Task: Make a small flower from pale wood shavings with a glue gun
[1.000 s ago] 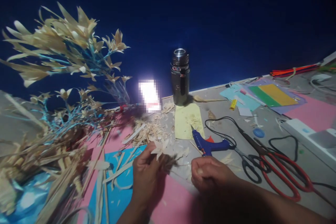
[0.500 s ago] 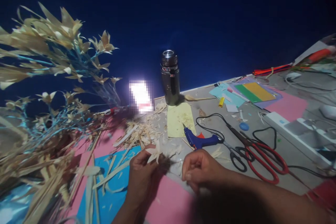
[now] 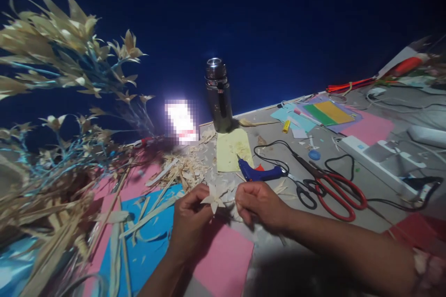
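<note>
My left hand (image 3: pixel 190 217) pinches a small pale flower (image 3: pixel 214 199) with pointed petals, made of what looks like dried husk. Its open face points toward me. Just right of the flower is my right hand (image 3: pixel 259 205), thumb and fingers pressed together; whatever lies between the fingertips is too small to make out. Beyond the right hand, a blue glue gun (image 3: pixel 263 174) lies with its nozzle on a yellow sheet (image 3: pixel 226 147). Below the hands is a pink sheet (image 3: pixel 228 260), and a blue sheet (image 3: pixel 144 248) with husk strips lies to the left.
Red-handled scissors (image 3: pixel 343 199) and black-handled scissors (image 3: pixel 305 196) lie right of the glue gun, near a white power strip (image 3: pixel 378 167) and cables. A dark flask (image 3: pixel 219 102) stands at the back. Branches of husk flowers (image 3: pixel 78 51) and dried strips (image 3: pixel 57 246) crowd the left.
The flower has turned so that its petals face me more. My right hand has moved up and closer to it. The whole view has shifted slightly.
</note>
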A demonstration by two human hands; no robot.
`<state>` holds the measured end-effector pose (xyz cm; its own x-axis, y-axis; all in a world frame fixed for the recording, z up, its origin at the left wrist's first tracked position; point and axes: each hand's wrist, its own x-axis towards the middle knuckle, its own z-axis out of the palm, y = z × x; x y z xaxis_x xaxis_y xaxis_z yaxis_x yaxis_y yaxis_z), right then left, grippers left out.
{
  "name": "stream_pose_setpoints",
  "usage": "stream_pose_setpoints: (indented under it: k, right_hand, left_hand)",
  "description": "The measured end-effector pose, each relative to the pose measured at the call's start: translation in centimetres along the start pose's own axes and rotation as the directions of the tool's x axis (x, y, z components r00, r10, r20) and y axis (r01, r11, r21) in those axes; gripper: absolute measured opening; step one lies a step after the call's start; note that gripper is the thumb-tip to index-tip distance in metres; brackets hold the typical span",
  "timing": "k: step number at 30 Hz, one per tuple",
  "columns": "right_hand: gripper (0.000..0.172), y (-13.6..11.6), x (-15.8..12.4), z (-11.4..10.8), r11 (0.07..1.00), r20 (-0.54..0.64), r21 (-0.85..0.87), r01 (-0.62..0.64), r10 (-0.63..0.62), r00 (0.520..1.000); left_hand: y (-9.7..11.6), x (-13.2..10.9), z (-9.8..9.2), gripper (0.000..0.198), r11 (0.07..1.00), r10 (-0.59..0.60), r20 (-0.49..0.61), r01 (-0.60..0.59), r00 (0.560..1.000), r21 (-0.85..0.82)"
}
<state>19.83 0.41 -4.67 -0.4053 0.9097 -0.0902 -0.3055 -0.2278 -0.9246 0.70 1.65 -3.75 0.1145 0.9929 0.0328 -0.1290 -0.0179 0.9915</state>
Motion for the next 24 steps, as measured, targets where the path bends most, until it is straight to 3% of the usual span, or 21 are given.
stream_pose_setpoints:
  k: [5,11,15,19,24]
  right_hand:
    - [0.053,-0.2,0.3,-0.2,0.992,-0.056,0.128,-0.006,0.014,0.998]
    - [0.042,0.1,0.5,-0.5,0.999,-0.100,0.035,0.000,0.003,0.995]
    - [0.034,-0.2,0.5,-0.5,0.999,-0.156,-0.026,0.035,-0.038,0.987]
    - [0.032,-0.9,0.4,-0.3,0.994,-0.201,-0.086,0.073,-0.089,0.976]
    - [0.026,-1.2,0.2,-0.1,0.981,-0.221,-0.181,0.067,-0.107,0.969]
  left_hand:
    - [-0.1,0.0,0.1,0.013,0.997,0.028,0.094,-0.035,0.995,0.073]
    - [0.1,0.0,0.7,0.012,0.982,0.050,0.153,-0.077,0.987,0.173]
    - [-0.2,-0.2,0.9,0.004,0.988,-0.005,0.134,-0.016,0.991,0.153]
    - [-0.2,-0.4,1.0,0.030,0.988,-0.102,0.056,0.094,0.993,0.122]
    - [0.8,-0.5,1.1,0.005,0.977,0.057,0.113,-0.079,0.992,0.197]
